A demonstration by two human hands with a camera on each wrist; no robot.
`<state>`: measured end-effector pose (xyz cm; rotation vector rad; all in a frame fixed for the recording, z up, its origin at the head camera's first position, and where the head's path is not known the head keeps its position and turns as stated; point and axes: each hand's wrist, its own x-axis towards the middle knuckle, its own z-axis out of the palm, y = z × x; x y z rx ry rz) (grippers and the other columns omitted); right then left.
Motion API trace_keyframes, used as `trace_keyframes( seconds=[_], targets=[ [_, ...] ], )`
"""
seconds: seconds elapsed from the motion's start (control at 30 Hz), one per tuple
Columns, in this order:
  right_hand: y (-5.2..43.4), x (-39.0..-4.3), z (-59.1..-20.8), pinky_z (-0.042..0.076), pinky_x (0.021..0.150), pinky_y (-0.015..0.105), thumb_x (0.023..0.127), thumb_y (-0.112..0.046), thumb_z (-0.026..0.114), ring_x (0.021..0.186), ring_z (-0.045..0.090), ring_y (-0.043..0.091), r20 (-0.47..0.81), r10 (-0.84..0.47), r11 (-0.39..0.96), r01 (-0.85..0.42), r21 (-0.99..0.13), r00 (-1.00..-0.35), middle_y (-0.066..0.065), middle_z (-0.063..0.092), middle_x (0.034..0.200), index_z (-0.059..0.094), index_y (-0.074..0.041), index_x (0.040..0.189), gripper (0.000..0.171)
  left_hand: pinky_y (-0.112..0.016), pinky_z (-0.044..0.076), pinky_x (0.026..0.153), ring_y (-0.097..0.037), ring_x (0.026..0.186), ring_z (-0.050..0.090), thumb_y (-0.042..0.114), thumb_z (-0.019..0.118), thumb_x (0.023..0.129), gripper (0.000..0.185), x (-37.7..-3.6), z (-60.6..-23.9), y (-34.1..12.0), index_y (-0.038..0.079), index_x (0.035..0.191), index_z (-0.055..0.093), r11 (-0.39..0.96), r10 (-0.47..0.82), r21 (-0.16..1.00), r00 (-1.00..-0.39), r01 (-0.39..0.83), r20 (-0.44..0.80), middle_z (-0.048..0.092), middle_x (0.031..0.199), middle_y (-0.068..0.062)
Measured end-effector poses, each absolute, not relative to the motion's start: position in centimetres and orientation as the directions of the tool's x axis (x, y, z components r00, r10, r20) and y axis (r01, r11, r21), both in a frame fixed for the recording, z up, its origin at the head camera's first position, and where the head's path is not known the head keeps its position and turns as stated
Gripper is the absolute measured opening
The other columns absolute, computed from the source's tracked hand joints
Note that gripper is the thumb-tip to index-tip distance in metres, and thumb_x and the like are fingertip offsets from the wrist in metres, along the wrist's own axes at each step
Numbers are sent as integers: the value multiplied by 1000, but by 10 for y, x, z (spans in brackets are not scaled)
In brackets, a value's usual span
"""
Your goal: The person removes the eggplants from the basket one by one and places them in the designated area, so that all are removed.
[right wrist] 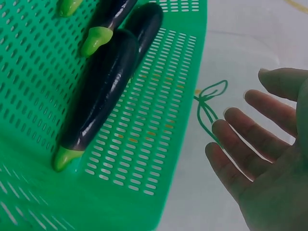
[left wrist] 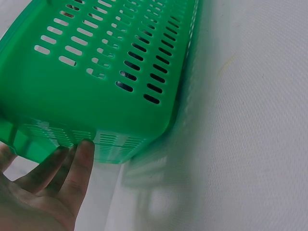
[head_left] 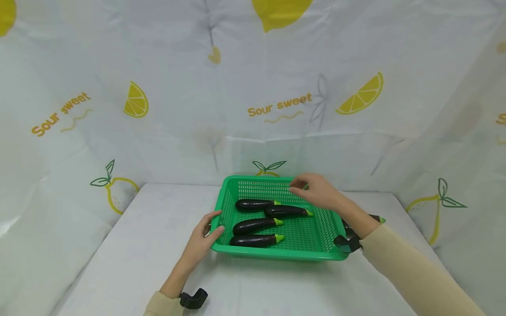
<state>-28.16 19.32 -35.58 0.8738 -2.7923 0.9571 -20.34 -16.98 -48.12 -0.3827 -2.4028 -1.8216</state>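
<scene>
A green plastic basket (head_left: 276, 254) with slotted walls sits on the white-covered table. Several dark purple eggplants (head_left: 254, 240) with light green stem ends lie inside it, mostly toward the left and back. My left hand (head_left: 199, 240) grips the basket's left rim; in the left wrist view its fingers (left wrist: 81, 166) press against the outer wall. Over the back right rim hovers my right hand (head_left: 316, 191), fingers loosely bent and holding nothing. The right wrist view shows that hand (right wrist: 260, 144) beside the basket, apart from the nearest eggplant (right wrist: 98, 96).
Right of the basket lies more eggplant, its green stem (head_left: 380, 219) showing past my right forearm, which hides part of it. A white sheet (head_left: 189, 145) printed with lemons hangs close behind the basket and along both sides of the table.
</scene>
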Motion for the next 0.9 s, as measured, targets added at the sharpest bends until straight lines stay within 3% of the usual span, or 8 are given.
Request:
trace_keyframes(
  seconds=[0.43,0.9],
  targets=[
    [174,-304,-381,52,87,46,102,-24,64,101,64,26,139,-526,615,-488,-619,-839,12,68,112,67,4,122,35,-54,46,104,-40,136,49,24,66,101,53,-203,-480,-170,13,150,48,250,133,935,-965,251,224,43,154,-18],
    [164,-323,-414,51,92,49,103,-29,62,112,62,31,-23,-528,621,-367,-693,-849,13,66,119,61,3,131,42,-58,43,107,-39,138,46,24,65,101,52,-202,-481,-169,14,150,48,235,129,940,-966,247,222,42,156,-16]
  ],
)
